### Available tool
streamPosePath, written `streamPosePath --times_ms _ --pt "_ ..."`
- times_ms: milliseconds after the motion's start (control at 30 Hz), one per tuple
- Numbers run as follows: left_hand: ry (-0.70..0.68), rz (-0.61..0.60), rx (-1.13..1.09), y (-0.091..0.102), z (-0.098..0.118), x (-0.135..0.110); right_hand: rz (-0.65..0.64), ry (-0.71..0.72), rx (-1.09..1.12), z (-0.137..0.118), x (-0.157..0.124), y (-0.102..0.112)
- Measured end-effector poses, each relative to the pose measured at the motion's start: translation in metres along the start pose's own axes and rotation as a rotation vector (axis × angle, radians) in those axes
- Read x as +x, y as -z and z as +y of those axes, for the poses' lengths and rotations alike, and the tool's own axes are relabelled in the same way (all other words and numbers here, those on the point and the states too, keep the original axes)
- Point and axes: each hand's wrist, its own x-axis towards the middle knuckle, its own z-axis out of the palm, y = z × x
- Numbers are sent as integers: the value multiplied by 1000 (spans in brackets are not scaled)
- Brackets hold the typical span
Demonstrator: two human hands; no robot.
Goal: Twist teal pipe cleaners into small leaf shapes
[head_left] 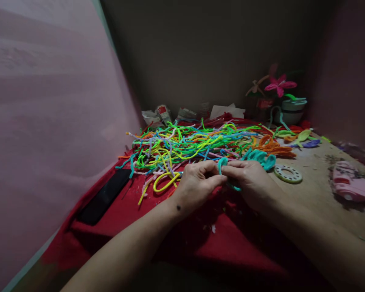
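left hand (196, 184): pinching teal stem (221, 164) | right hand (252, 180): pinching same stem | stem: curved | phone (106, 196): on red cloth (219, 247)

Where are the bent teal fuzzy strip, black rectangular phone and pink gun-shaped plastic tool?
Bent teal fuzzy strip (221, 163), head view: upper bend.
Black rectangular phone (106, 196), head view: upper face.
Pink gun-shaped plastic tool (353, 185), head view: body.
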Motion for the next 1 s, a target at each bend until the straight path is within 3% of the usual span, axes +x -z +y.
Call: streamPosePath --times_ms 167,233,467,600,867,1000 --pt "102 9 -147 1 -2 2 13 137 36 -1 1 0" --pt "70 33 -131 1 -4 2 21 151 20 -2 1 0" --pt "-475 270 266 -5 -13 -3 -39 162 -4 -5 -3 -1" --pt "-682 245 429 -4 -19 -2 -87 85 118 -2 0 -1" --pt "-768 209 508 -3 -20 -3 -192 115 169 -1 -2 0" --pt "-599 263 258 -2 -19 -5 -119 250 78 -4 -5 -2"
